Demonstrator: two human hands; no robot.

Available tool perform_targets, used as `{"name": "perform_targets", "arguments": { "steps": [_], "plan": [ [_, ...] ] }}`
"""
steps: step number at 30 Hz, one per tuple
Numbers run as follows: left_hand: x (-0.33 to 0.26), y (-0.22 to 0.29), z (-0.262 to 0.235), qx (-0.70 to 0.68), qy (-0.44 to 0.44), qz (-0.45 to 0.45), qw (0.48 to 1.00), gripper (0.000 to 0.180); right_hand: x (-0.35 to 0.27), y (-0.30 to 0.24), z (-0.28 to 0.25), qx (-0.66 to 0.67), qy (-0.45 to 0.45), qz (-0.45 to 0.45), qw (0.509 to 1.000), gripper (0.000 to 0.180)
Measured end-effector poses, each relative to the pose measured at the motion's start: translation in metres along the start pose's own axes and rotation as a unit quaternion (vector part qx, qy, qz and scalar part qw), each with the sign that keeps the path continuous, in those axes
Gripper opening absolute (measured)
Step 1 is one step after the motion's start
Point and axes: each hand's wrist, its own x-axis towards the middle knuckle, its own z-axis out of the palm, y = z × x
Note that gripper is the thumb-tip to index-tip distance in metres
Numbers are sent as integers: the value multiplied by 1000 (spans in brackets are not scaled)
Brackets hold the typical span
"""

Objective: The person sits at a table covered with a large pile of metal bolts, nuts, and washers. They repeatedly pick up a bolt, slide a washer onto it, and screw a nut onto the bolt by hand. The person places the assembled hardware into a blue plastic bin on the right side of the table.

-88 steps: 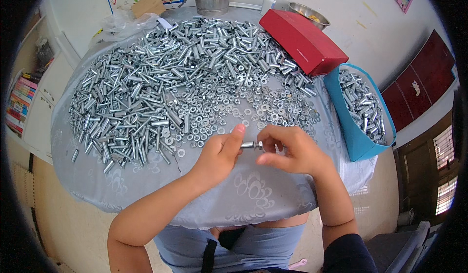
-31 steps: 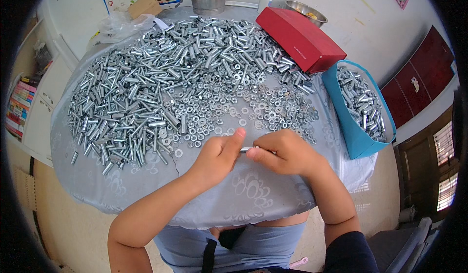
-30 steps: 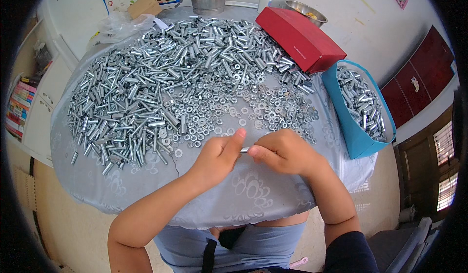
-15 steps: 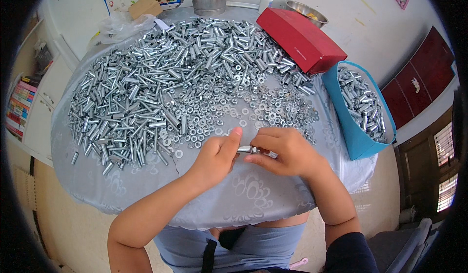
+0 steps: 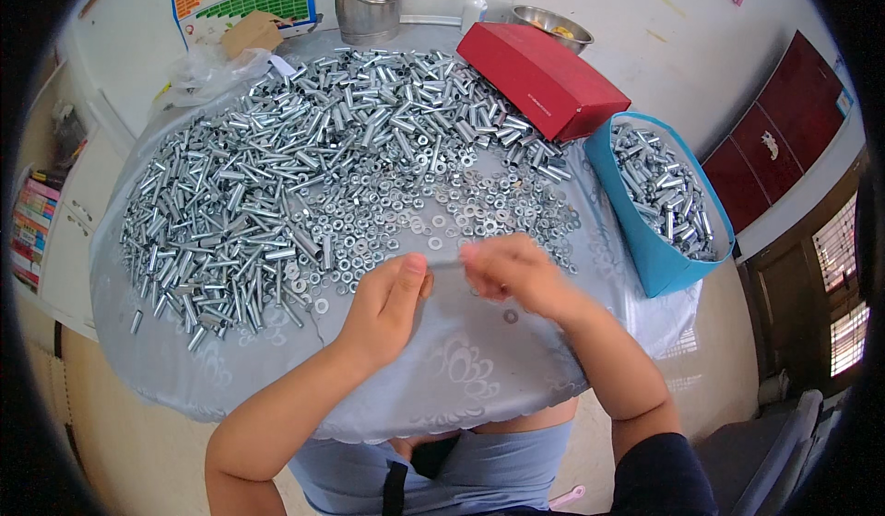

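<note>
My left hand is closed, thumb on top, around one end of a blurred silvery bolt that lies level between my hands. Its far end meets the fingertips of my right hand, which are curled together and smeared by motion. A single flat washer lies on the cloth just below my right hand. Beyond my fingers, loose nuts and washers spread out in front of a wide heap of metal sleeves and bolts.
A grey patterned tablecloth covers the round table. On the right stand a blue fabric bin of metal fasteners and a red box. At the back are a steel pail, a spray bottle, a metal bowl and a plastic bag.
My hands have drawn slightly apart, the right one turning and rising a little. A washer now shows on the cloth beneath it. The whole view has shifted slightly.
</note>
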Motion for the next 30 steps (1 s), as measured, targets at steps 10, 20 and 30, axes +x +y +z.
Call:
{"name": "perform_targets", "arguments": {
  "steps": [10,20,30],
  "plan": [
    [-1,6,-4,-5,-25,-14,1000,47,-16,-20,-95,517,136,-256,806,56],
    [-3,18,-14,33,3,38,999,37,13,11,-62,118,214,-165,956,22],
    [10,37,-141,423,220,213,853,15,32,-17,51,-417,17,-336,844,11]
  ]
}}
